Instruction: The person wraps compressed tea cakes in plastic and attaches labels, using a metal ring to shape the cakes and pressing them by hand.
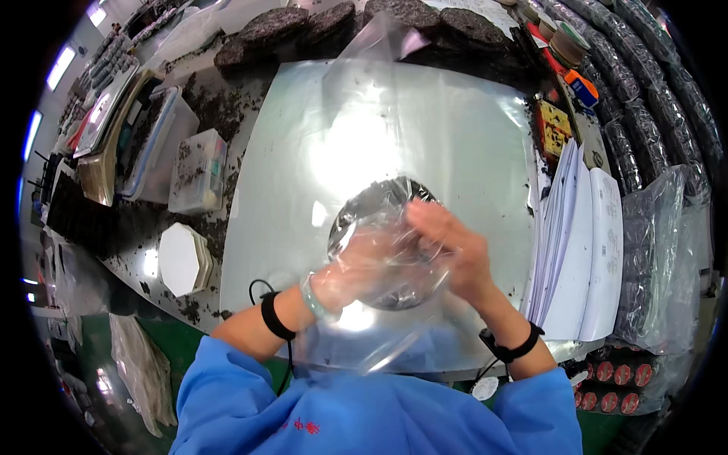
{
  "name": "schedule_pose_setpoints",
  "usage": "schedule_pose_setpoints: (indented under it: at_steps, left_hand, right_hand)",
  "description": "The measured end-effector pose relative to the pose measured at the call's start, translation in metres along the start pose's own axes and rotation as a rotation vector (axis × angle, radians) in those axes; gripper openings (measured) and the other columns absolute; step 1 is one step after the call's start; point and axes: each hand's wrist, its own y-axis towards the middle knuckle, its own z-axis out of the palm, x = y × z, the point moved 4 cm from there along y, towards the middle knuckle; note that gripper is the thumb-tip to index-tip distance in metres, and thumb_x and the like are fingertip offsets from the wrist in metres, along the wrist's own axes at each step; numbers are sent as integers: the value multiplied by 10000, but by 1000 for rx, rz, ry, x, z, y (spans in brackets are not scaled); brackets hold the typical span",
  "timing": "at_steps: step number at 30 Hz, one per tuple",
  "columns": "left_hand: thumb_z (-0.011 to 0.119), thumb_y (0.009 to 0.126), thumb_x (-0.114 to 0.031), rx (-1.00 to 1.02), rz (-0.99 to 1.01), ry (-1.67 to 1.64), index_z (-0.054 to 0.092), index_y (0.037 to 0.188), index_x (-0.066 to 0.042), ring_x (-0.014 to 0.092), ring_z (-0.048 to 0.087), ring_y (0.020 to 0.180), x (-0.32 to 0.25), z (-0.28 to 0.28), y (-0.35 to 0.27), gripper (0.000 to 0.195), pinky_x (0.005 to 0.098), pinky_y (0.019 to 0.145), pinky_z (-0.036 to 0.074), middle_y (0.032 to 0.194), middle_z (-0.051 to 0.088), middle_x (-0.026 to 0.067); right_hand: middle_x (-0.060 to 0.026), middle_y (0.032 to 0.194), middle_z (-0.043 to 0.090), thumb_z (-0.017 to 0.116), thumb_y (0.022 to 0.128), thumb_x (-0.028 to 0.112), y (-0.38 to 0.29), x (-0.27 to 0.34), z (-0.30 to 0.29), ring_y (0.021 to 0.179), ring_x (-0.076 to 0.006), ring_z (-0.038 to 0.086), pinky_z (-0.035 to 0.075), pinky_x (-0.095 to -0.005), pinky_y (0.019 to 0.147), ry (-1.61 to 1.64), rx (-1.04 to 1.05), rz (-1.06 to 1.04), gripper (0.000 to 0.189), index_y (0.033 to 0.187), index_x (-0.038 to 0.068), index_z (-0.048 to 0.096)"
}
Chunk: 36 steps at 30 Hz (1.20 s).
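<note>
A round dark pressed cake lies before me, with clear plastic film over it. My left hand reaches under or inside the film over the cake; blur and glare hide its fingers. My right hand is at the cake's right side against the film, its fingers blurred and pointing up and left. A pale bangle is on the left wrist, and black straps circle both forearms. A shiny pale sheet covers the work surface under the cake.
Several dark round cakes lie along the far edge. At left are white octagonal pieces, a clear plastic box and dark crumbs. Paper sheets stand stacked at right, near a yellow box and long rows of film-wrapped cakes.
</note>
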Motion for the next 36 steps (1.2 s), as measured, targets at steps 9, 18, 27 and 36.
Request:
schedule_pose_setpoints:
  at_steps: [9, 18, 27, 36]
  left_hand:
    - [875, 744, -293, -397, -174, -43, 638, 1176, -40, 338, 599, 1154, 20, -23, -69, 554, 394, 927, 501, 1180, 623, 163]
    - [795, 791, -126, -20, -60, -736, 597, 1302, -45, 216, 576, 1198, 44, -56, 17, 554, 401, 1006, 474, 1320, 622, 134]
    - [695, 667, -105, -186, 368, 168, 573, 746, -81, 262, 581, 855, -3, -42, 22, 147, 375, 788, 528, 767, 524, 32]
    - [775, 817, -240, -187, 193, 145, 677, 1255, -94, 229, 596, 1267, -16, -48, -22, 473, 353, 1068, 492, 1243, 689, 43]
  right_hand:
    - [-205, 1345, 604, 646, 899, 173, -7, 2, 34, 1312, -351, 536, 372, -462, 1167, -268, 229, 43, 426, 1249, -69, 621]
    - [-199, 1141, 656, 737, 849, 475, -5, 7, 24, 1166, -367, 589, 434, -449, 1065, -251, 317, 137, 632, 1120, -91, 659]
    - [-141, 1070, 490, 759, 835, 233, -1, 12, 18, 978, -334, 542, 492, -410, 848, 1, 174, 104, 416, 1103, 14, 527]
    - [-183, 1004, 532, 581, 858, -1, 14, 4, 40, 985, -342, 616, 560, -413, 782, -299, 230, 313, 162, 1003, -24, 510]
